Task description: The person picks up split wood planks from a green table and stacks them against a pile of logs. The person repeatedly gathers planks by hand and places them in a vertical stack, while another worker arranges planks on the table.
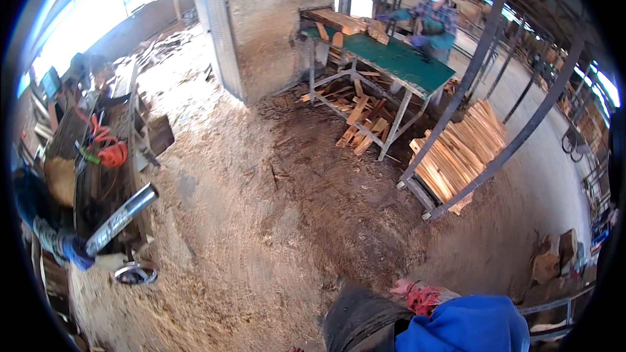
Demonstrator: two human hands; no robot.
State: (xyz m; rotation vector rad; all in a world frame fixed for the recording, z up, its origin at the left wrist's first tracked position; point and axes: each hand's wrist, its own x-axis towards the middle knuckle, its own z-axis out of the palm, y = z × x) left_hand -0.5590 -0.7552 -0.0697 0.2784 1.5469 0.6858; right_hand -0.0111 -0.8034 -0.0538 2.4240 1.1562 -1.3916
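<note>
My right hand (403,287) shows low in the picture, right of the middle, beyond a red patterned sleeve (424,298) and blue clothing (466,327). It is close to the dark cloth (358,319) over my leg. Its fingers are too small and blurred to read, and I see nothing held in it. At the bottom edge a sliver of skin (295,349) may be my left hand; the rest is cut off. Under both lies the sawdust-covered floor (248,221).
A masked worker (435,16) stands behind a green-topped table (398,58) beside a large machine (274,32). Stacked boards (463,150) lean by metal posts. At left, another person's blue-gloved hand (78,252) touches a metal cylinder (122,218), near an orange coiled hose (112,153).
</note>
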